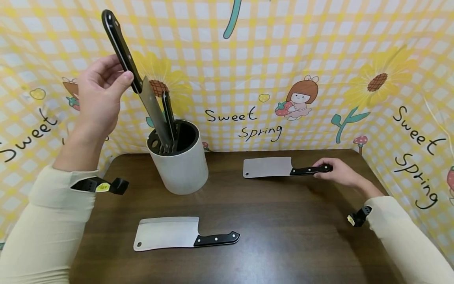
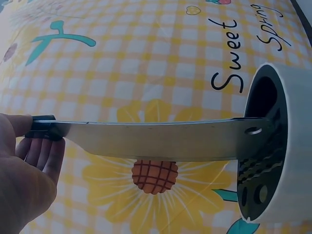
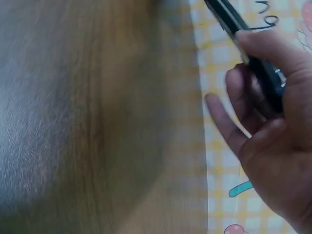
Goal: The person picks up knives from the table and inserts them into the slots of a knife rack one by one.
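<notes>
My left hand (image 1: 118, 75) is raised at the left and grips the black handle of a long knife (image 1: 154, 106). The blade slants down, with its tip inside the white round knife holder (image 1: 181, 165). In the left wrist view the blade (image 2: 156, 139) runs from my left hand (image 2: 34, 139) into a slot of the holder (image 2: 295, 92). Another black-handled knife (image 1: 168, 110) stands in the holder. My right hand (image 1: 324, 169) grips the black handle of a cleaver (image 1: 267, 167) lying flat at the back right. The right wrist view shows the fingers of my right hand (image 3: 246, 73) curled round that handle (image 3: 222, 14).
A second cleaver (image 1: 166, 232) lies flat near the front middle of the dark wooden table (image 1: 283, 236), handle pointing right. A yellow checked backdrop (image 1: 248, 59) closes in the table at the back and on both sides.
</notes>
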The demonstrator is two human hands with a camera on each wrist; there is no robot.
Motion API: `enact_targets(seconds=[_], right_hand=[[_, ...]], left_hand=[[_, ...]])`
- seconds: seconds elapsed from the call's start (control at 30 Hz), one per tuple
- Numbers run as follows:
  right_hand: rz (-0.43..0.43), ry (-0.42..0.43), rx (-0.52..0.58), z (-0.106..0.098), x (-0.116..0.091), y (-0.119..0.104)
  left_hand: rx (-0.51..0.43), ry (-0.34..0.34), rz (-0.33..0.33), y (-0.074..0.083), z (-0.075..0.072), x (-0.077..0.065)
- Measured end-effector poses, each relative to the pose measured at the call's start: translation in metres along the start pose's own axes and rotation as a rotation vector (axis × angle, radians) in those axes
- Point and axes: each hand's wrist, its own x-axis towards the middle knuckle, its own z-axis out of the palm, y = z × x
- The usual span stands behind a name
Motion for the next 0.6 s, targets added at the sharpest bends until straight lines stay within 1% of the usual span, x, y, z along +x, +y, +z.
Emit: enact_targets(seconds=[0.1,0.27,0.33,0.37,0.47,0.53,0.6], right_hand=[[0.002,0.058,0.131,-0.004,-0.003,-0.004],[-0.013,0.148,0.278,-0.009,-0.005,-0.012],[-0.013,0.189,0.361,-0.010,-0.005,-0.016],[-0.014,0.208,0.411,-0.010,-0.005,-0.018],[-0.063,0.225,0.646,-0.010,-0.003,-0.026],[-0.119,0.214,0.794,-0.010,-0.002,-0.030],[-0.174,0.195,0.896,-0.009,-0.001,-0.034]], left_hand=[[0.002,-0.002,-0.004,-0.003,-0.001,0.001],[0.029,-0.006,-0.026,-0.008,-0.003,0.000],[0.048,-0.013,-0.045,-0.010,-0.004,-0.002],[0.059,-0.018,-0.055,-0.011,-0.005,-0.003],[0.100,-0.040,-0.080,-0.014,-0.008,-0.006],[0.122,-0.057,-0.095,-0.016,-0.009,-0.008],[0.139,-0.074,-0.107,-0.018,-0.011,-0.010]])
